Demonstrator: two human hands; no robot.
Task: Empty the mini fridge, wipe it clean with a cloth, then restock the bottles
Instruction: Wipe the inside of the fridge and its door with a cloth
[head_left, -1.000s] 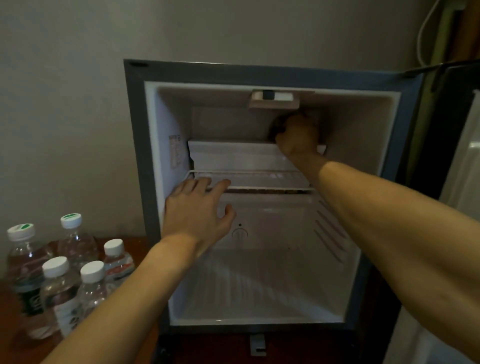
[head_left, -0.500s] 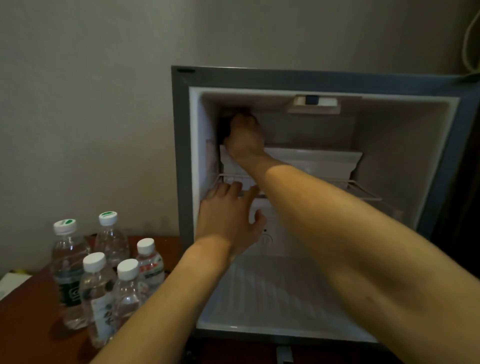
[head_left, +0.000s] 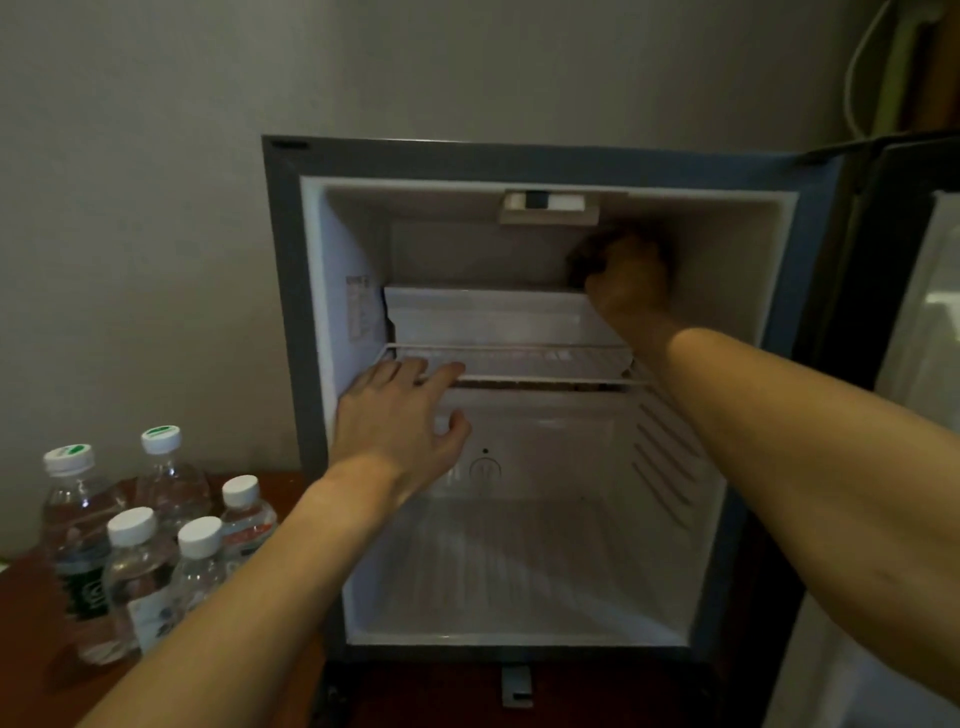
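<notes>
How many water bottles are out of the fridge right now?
5, all standing on the wooden table left of the fridge: two green-labelled caps at the back, one small at back right, two white-capped in front. The left forearm may hide more.

Both forearms are bare from wrist to the frame edge, with no sleeves in view. The left hand (head_left: 397, 421) and right hand (head_left: 631, 283) wear no gloves, rings or watch.

Dim, soft indoor light — grainy shadows, slight blur, wide-angle bending at the edges.
</notes>
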